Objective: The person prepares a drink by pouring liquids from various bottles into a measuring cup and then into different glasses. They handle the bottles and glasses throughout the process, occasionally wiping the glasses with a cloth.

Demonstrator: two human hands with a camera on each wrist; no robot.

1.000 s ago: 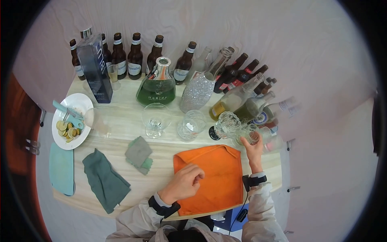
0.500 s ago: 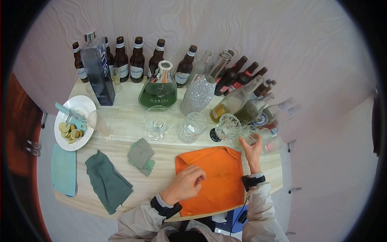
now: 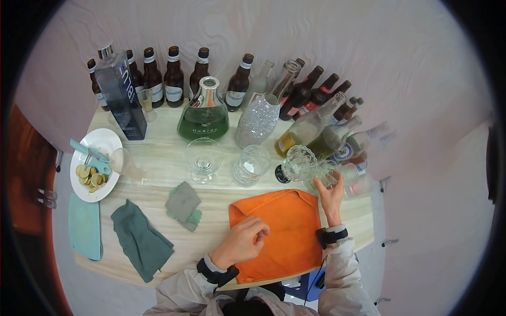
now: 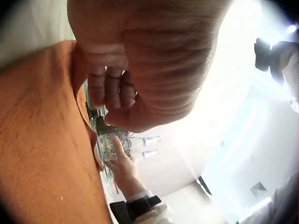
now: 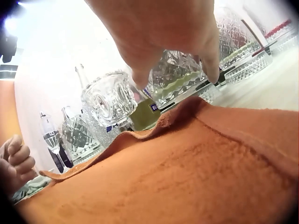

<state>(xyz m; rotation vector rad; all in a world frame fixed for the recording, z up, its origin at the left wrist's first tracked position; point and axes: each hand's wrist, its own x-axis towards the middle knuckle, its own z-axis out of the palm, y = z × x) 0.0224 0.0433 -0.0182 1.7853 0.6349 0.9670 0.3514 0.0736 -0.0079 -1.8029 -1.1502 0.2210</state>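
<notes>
At the right end of the table, my right hand [image 3: 331, 199] grips a clear cut-glass tumbler [image 5: 174, 77], thumb on one side and fingers on the other. The diamond-patterned wall shows between them in the right wrist view, with a green tint low down. Just left of it stands a scalloped glass goblet [image 3: 299, 163] with a dark foot. My left hand [image 3: 243, 242] hovers over the left part of an orange cloth [image 3: 292, 231], its fingers loosely curled around nothing.
Farther left stand a cut-glass cup [image 3: 251, 166] and a wide-bowled stemmed glass [image 3: 204, 158]. Behind are a green decanter [image 3: 203, 126], a glittering bottle [image 3: 257, 124] and several beer bottles. A plate [image 3: 108, 138] with lime slices, a grey cloth [image 3: 183, 201] and a dark green cloth [image 3: 139, 237] lie leftward.
The head view shifts slightly. Both hands stay almost where they were, the right one at the tumbler and the left one over the orange cloth.
</notes>
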